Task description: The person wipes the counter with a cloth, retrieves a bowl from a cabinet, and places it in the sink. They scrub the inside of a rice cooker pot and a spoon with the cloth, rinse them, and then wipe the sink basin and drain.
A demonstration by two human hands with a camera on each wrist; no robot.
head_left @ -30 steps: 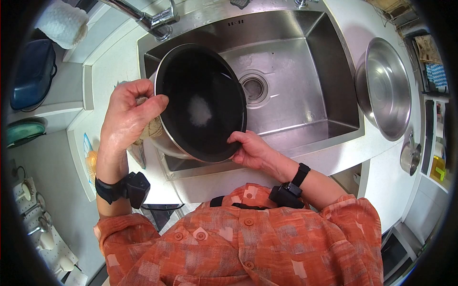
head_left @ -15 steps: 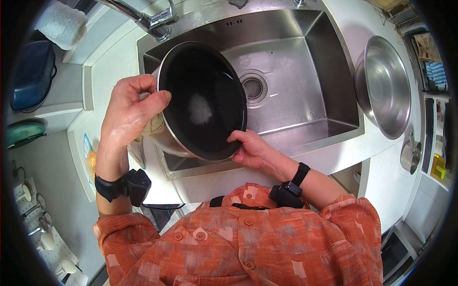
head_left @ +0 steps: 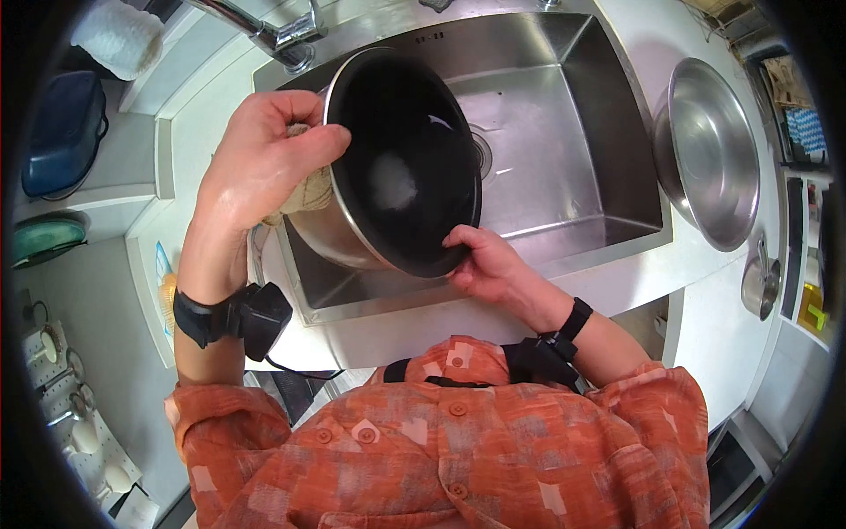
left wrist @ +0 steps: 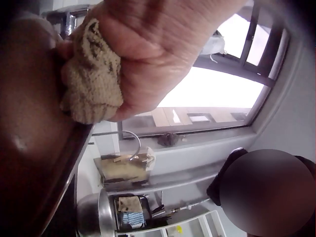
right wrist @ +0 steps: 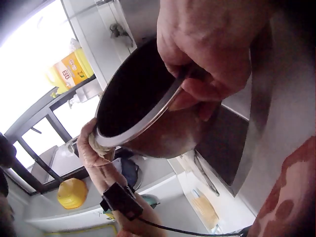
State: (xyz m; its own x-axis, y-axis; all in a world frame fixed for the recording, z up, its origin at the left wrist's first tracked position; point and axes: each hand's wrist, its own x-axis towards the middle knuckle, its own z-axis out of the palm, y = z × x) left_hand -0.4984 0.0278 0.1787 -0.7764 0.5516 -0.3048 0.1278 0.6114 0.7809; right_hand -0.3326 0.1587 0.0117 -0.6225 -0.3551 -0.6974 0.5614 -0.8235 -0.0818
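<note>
A deep rice cooker pot (head_left: 414, 106), black inside and silvery outside, is held tilted over the left part of the sink. My left hand (head_left: 269, 159) grips a bunched tan cloth (head_left: 313, 192) against the outer wall, with the thumb at the rim. In the left wrist view the knitted-looking cloth (left wrist: 94, 79) pokes out of the curled fingers beside the pot wall (left wrist: 29, 113). My right hand (head_left: 489, 264) pinches the rim on the near right side, thumb inside and fingers beneath, as the right wrist view of that hand (right wrist: 207, 64) also shows.
Beneath the pot lies the steel sink (head_left: 546, 132), its drain partly hidden. The faucet (head_left: 295, 40) stands at the back left. A steel bowl (head_left: 714, 159) leans on its side on the counter (head_left: 608, 304) at right, with a small pan (head_left: 760, 286) nearer. A yellow brush (head_left: 167, 300) lies at left.
Both hands have carried the pot away from the body and to the right, so it covers part of the drain. Its opening leans further to the right. The grips look the same.
</note>
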